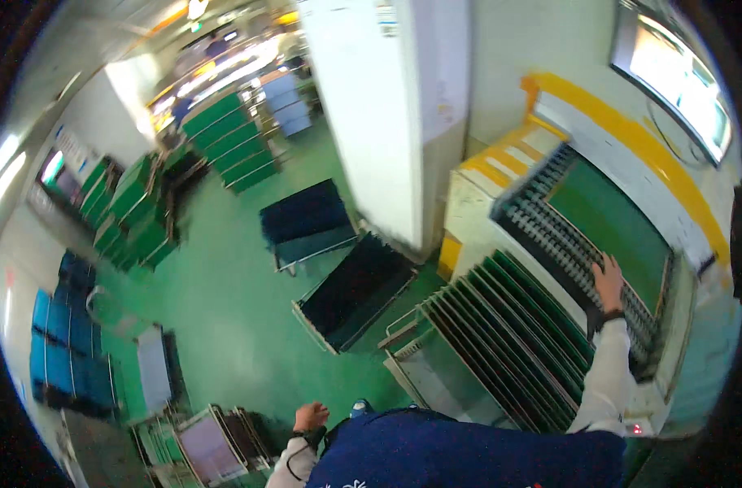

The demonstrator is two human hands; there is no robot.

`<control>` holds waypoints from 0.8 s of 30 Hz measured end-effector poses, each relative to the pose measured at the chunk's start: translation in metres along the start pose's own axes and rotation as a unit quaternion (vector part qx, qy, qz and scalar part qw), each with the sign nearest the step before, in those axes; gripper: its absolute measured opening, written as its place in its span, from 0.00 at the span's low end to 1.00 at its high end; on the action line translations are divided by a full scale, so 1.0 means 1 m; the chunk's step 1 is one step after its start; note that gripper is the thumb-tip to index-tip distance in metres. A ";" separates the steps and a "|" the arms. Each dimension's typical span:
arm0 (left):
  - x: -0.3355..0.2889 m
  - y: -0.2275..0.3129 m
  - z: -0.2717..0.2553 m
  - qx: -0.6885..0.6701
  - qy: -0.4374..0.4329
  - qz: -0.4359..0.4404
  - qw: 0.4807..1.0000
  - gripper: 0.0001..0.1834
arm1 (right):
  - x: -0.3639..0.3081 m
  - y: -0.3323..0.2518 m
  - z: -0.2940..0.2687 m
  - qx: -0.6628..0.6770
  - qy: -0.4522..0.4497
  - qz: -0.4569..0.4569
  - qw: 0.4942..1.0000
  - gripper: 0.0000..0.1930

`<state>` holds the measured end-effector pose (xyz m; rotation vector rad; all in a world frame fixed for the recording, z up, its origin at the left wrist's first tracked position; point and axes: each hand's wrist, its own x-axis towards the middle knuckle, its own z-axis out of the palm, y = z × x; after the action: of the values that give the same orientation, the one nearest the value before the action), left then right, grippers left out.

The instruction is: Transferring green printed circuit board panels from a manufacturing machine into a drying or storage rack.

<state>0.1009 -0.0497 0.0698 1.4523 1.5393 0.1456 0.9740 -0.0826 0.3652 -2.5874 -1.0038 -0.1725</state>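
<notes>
My right hand (608, 283) reaches out over the machine's roller bed (560, 236), fingers stretched and apart, near the edge of a large green panel (611, 224). Whether the fingertips touch the panel is hard to make out. The panel lies flat on the rollers. Below my right forearm stands a rack (501, 325) of several thin green panels, set on edge side by side. My left hand (310, 416) hangs low beside my body, apart from everything, with loosely bent fingers and nothing visible in it.
Two dark slotted carts (355, 293) (306, 220) stand on the green floor beside a white pillar (371, 106). Green panel stacks (233, 142) and blue racks (70, 350) line the left. More racks (212, 447) stand at lower left. A screen (676, 73) hangs at upper right.
</notes>
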 end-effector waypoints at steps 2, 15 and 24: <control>-0.007 0.047 0.001 -0.375 -0.009 -0.150 0.915 0.10 | -0.015 0.001 -0.002 -0.032 -0.004 -0.031 0.999 0.29; 0.016 0.066 -0.003 -0.458 -0.002 -0.231 0.859 0.08 | -0.167 -0.128 -0.043 0.139 -0.090 -0.149 0.975 0.17; 0.029 0.047 -0.027 -0.447 -0.030 -0.230 0.864 0.11 | -0.290 -0.199 -0.029 0.178 -0.156 -0.192 0.952 0.20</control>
<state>0.1205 0.0004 0.0988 0.3404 1.4209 0.4524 0.6261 -0.1393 0.3793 -2.1077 -1.4932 0.3060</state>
